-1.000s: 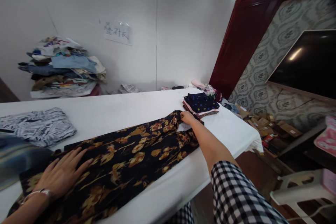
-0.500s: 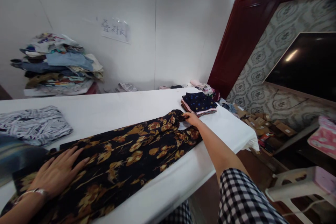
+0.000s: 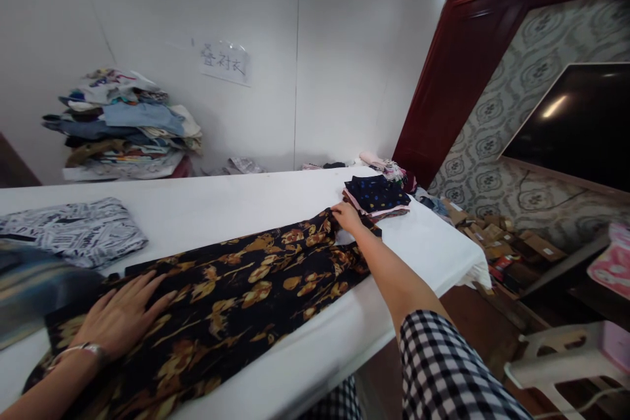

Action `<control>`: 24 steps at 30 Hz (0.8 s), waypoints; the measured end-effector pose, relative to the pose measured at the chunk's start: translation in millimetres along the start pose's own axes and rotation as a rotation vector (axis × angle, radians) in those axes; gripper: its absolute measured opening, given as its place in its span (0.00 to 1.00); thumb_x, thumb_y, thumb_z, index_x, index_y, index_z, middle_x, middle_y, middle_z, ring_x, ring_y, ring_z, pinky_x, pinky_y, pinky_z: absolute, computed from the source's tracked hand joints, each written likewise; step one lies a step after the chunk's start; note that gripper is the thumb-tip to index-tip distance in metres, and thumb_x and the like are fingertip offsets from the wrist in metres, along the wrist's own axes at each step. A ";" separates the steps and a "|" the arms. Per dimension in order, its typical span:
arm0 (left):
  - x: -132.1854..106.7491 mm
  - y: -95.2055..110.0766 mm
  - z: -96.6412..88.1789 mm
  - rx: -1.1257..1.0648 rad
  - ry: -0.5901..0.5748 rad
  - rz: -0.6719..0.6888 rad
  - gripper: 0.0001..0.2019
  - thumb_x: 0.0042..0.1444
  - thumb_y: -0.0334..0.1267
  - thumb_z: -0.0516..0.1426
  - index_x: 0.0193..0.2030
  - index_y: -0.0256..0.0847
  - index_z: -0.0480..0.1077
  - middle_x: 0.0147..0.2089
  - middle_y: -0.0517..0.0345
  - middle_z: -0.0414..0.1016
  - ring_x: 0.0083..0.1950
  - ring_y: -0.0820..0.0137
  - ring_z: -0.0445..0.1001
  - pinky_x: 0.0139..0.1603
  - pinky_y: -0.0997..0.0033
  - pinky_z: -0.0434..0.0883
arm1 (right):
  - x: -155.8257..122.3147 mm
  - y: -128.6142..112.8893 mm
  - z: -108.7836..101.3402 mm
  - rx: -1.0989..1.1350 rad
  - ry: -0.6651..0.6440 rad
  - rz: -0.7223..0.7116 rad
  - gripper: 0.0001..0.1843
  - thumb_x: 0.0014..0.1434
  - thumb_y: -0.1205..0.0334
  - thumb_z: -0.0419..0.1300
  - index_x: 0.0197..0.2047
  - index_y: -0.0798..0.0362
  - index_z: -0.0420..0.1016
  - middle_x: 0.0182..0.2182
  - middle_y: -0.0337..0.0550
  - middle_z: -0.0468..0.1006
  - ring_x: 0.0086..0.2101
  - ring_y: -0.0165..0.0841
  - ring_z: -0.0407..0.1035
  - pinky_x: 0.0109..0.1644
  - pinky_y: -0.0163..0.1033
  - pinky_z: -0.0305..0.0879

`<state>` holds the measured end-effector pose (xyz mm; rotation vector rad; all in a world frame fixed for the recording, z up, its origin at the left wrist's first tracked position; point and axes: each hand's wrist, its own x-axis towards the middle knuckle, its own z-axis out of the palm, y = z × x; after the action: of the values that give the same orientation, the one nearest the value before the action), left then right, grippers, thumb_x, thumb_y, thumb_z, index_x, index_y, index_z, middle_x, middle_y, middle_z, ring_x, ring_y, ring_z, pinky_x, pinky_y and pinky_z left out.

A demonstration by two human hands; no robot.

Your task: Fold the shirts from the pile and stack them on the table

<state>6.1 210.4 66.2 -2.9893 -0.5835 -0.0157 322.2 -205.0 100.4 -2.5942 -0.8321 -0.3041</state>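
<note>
A black shirt (image 3: 256, 282) with a brown and gold floral print lies stretched lengthwise across the white table. My left hand (image 3: 121, 315) rests flat on its near left part, fingers spread. At the far right end my right hand (image 3: 348, 218) pinches the shirt's upper edge, beside a small gap where white table shows through. Just beyond that hand sits a folded stack of clothes (image 3: 377, 193), topped by a navy piece with coloured dots. A folded white garment with black lettering (image 3: 93, 233) lies past my left hand.
The white table (image 3: 236, 200) ends at the right, near a white stool (image 3: 561, 361). A tall heap of clothes (image 3: 132, 128) stands by the wall at the back left. Blurred blue-grey fabric (image 3: 34, 295) lies at the left edge. Cardboard boxes (image 3: 497, 236) are piled beyond the table.
My right hand has shifted slightly left along the shirt's end, and the cloth there has changed shape. The left hand stays flat on the shirt. The whole view has shifted a little.
</note>
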 end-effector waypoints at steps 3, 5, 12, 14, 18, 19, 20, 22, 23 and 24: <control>-0.1 2.4 -4.2 0.066 -0.075 0.000 0.30 0.59 0.46 0.38 0.65 0.34 0.59 0.69 0.51 0.54 0.70 0.63 0.52 0.68 0.57 0.48 | -5.6 -16.2 3.6 -0.061 -0.153 -0.113 0.18 0.57 0.64 0.56 0.50 0.47 0.76 0.51 0.41 0.76 0.52 0.34 0.65 0.58 0.38 0.57; -0.4 3.3 -7.1 0.059 -0.065 -0.003 0.31 0.60 0.47 0.37 0.65 0.35 0.60 0.69 0.51 0.55 0.70 0.63 0.53 0.68 0.58 0.50 | -11.0 -22.9 5.3 -0.126 -0.233 -0.138 0.19 0.54 0.67 0.58 0.49 0.46 0.77 0.51 0.40 0.76 0.52 0.37 0.65 0.57 0.40 0.57; -0.5 -13.2 4.7 -0.021 0.089 0.043 0.31 0.56 0.41 0.37 0.58 0.30 0.68 0.64 0.47 0.64 0.66 0.62 0.61 0.68 0.63 0.53 | -29.9 -38.2 -10.6 -0.340 -0.269 -0.144 0.16 0.58 0.69 0.52 0.40 0.54 0.81 0.42 0.54 0.78 0.50 0.44 0.64 0.57 0.49 0.50; 0.5 -16.9 9.9 -0.037 0.121 0.042 0.31 0.55 0.42 0.38 0.57 0.29 0.68 0.63 0.47 0.65 0.65 0.61 0.62 0.67 0.63 0.54 | -37.0 -43.6 -13.7 -0.376 -0.261 -0.146 0.17 0.58 0.69 0.51 0.42 0.56 0.80 0.43 0.56 0.77 0.50 0.45 0.63 0.57 0.50 0.48; 3.2 -14.9 12.4 -0.020 0.083 0.040 0.31 0.53 0.41 0.40 0.57 0.30 0.69 0.62 0.47 0.67 0.65 0.60 0.61 0.67 0.59 0.54 | -49.2 -49.9 -9.8 -0.421 -0.294 -0.124 0.15 0.55 0.68 0.53 0.40 0.57 0.81 0.42 0.58 0.77 0.48 0.46 0.65 0.54 0.50 0.52; 3.5 -13.8 11.2 -0.020 0.073 0.037 0.31 0.52 0.41 0.40 0.57 0.31 0.69 0.63 0.48 0.66 0.65 0.60 0.61 0.67 0.59 0.54 | -51.1 -50.7 -8.4 -0.425 -0.298 -0.118 0.15 0.55 0.68 0.53 0.39 0.57 0.81 0.42 0.57 0.77 0.47 0.46 0.65 0.53 0.49 0.53; 3.4 -13.2 9.2 -0.028 0.067 0.034 0.31 0.52 0.41 0.40 0.57 0.32 0.69 0.63 0.48 0.66 0.65 0.60 0.61 0.67 0.59 0.54 | -52.4 -51.4 -7.6 -0.427 -0.296 -0.113 0.14 0.55 0.68 0.54 0.39 0.56 0.81 0.42 0.57 0.77 0.47 0.46 0.65 0.53 0.49 0.54; 1.3 -13.1 2.8 -0.069 0.073 0.021 0.31 0.51 0.43 0.41 0.57 0.32 0.69 0.63 0.49 0.67 0.65 0.61 0.62 0.67 0.61 0.54 | -54.2 -53.5 -8.1 -0.422 -0.281 -0.108 0.14 0.54 0.68 0.54 0.39 0.57 0.80 0.41 0.57 0.77 0.47 0.47 0.65 0.53 0.50 0.54; -0.5 -13.3 -1.7 -0.098 0.086 0.011 0.31 0.52 0.45 0.41 0.56 0.32 0.69 0.62 0.49 0.67 0.65 0.61 0.62 0.67 0.62 0.54 | -54.7 -55.1 -9.3 -0.415 -0.266 -0.109 0.14 0.55 0.68 0.54 0.40 0.57 0.80 0.41 0.57 0.77 0.48 0.47 0.64 0.54 0.50 0.53; -2.7 -13.3 -6.9 -0.129 0.107 -0.002 0.32 0.52 0.47 0.40 0.57 0.31 0.69 0.62 0.48 0.67 0.64 0.60 0.63 0.67 0.62 0.54 | -55.0 -57.4 -10.8 -0.406 -0.248 -0.114 0.15 0.56 0.68 0.53 0.41 0.57 0.79 0.42 0.57 0.76 0.49 0.47 0.64 0.55 0.51 0.53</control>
<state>-1.3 221.0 74.3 -3.0876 -0.5946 -0.2200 243.2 -195.0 110.0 -3.0116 -1.1049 -0.2009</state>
